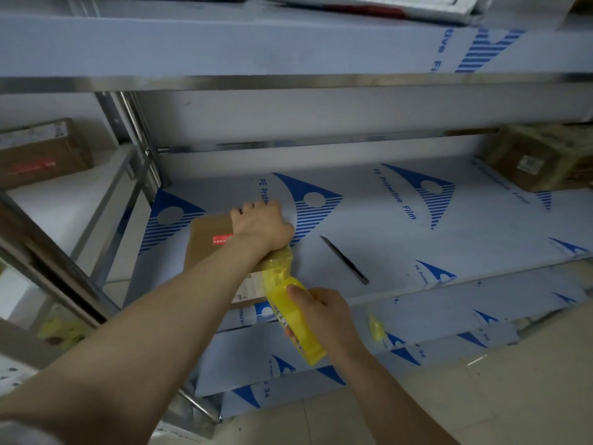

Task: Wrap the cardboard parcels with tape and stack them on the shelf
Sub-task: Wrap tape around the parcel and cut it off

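Cardboard parcel (pixel 211 248) lies near the shelf's (pixel 417 252) front left corner, with the left hand (pixel 261 224) curled over its far edge. Yellow tape (pixel 277 266) stretches from it to the roll (pixel 308 346) gripped by the right hand (pixel 324 316). A knife (pixel 345 260) lies just right, apart.

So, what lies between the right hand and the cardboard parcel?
In the head view, a strip of yellow tape runs from the tape roll in the right hand up to the cardboard parcel, which the left hand holds.
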